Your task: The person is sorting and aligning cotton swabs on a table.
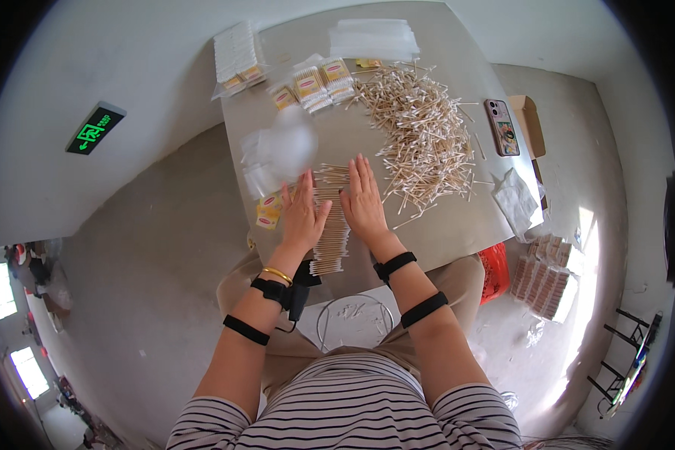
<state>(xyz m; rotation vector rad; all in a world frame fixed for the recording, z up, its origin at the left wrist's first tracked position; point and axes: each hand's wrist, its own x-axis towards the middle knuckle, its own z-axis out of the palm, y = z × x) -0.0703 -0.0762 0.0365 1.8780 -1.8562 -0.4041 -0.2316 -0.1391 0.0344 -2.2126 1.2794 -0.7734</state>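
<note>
A long, neat row of cotton swabs (330,232) lies side by side on the table, running down toward the near edge. My left hand (301,216) rests along the row's left side, fingers stretched and thumb apart. Along the right side lies my right hand (363,204), its fingers straight and held close together, palm toward the swabs. Neither hand grips anything; the row sits between them. To the right and beyond spreads a large heap of loose cotton swabs (424,135). Yellow printed cards (268,214) are just left of my left hand, beside loose clear plastic bags (289,146).
Filled swab packs (311,86) stand at the far left, near a larger bagged bundle (236,52). Flat clear bags (375,37) lie at the back. A phone (501,127) and crumpled plastic (515,196) edge the right. A red bag (493,271) and stacked packs (544,279) are below.
</note>
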